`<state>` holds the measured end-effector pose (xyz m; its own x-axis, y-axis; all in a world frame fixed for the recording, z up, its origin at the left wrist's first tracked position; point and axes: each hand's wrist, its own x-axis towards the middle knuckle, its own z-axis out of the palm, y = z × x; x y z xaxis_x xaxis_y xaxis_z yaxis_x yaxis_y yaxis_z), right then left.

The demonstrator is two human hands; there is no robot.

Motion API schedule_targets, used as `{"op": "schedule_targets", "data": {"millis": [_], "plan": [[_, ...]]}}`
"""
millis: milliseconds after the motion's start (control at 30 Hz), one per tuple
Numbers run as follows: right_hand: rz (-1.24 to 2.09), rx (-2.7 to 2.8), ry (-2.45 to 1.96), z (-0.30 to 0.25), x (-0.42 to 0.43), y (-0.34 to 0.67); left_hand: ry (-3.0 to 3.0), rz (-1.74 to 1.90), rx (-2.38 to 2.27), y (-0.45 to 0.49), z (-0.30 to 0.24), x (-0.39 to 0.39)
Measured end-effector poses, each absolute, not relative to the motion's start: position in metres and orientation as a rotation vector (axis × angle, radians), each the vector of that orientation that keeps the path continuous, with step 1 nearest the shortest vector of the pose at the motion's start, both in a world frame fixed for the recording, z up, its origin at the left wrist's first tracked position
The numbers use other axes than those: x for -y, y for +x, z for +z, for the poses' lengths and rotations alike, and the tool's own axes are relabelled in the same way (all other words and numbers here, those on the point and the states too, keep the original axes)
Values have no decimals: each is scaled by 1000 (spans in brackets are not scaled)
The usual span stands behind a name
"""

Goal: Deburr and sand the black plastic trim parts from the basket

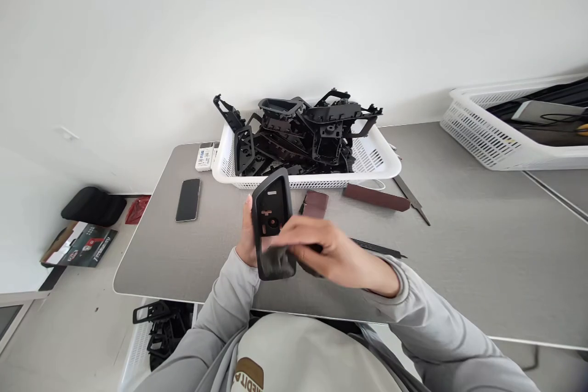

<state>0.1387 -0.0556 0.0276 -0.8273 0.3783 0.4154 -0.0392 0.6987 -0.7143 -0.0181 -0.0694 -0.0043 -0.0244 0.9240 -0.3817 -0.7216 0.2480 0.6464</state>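
Observation:
A black plastic housing (257, 220), a deep tray-like frame with slots and a round hole in its floor, stands tilted upright in front of me. My left hand (248, 236) grips it from behind along its left edge. My right hand (321, 248) reaches across its right rim, fingers curled together and smeared by motion at the lower cavity. Something dark shows under those fingers, too blurred to name. Beyond the hands lie a folded reddish-brown piece (315, 203), which looks like sandpaper, and a dark slim tool (379, 248) partly hidden by my right hand.
A white basket (305, 181) heaped with black plastic parts (294, 128) stands against the wall. Near it lie a phone (188, 200), a small white box (204, 157), a reddish-brown strip (376, 197) and a flat file (412, 199). Another basket (482, 138) is right; one (138, 343) sits below the table.

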Motion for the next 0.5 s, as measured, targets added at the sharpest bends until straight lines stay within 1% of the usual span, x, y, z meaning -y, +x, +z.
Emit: {"op": "schedule_targets", "data": {"millis": [33, 133, 200, 267, 367, 500], "plan": [[957, 2246, -382, 31, 51, 141, 304, 1359, -841, -17, -6, 69], [490, 2114, -730, 32, 42, 134, 350, 1426, -812, -12, -13, 67], [238, 2257, -819, 25, 44, 122, 351, 1473, -809, -10, -15, 65], [114, 2402, -871, 14, 54, 109, 290, 1477, -823, -10, -15, 65], [178, 2582, -793, 1, 72, 101, 192, 1367, -903, -18, -11, 65], [460, 2654, -514, 7, 79, 117, 242, 1218, -896, -26, -6, 69]]}}
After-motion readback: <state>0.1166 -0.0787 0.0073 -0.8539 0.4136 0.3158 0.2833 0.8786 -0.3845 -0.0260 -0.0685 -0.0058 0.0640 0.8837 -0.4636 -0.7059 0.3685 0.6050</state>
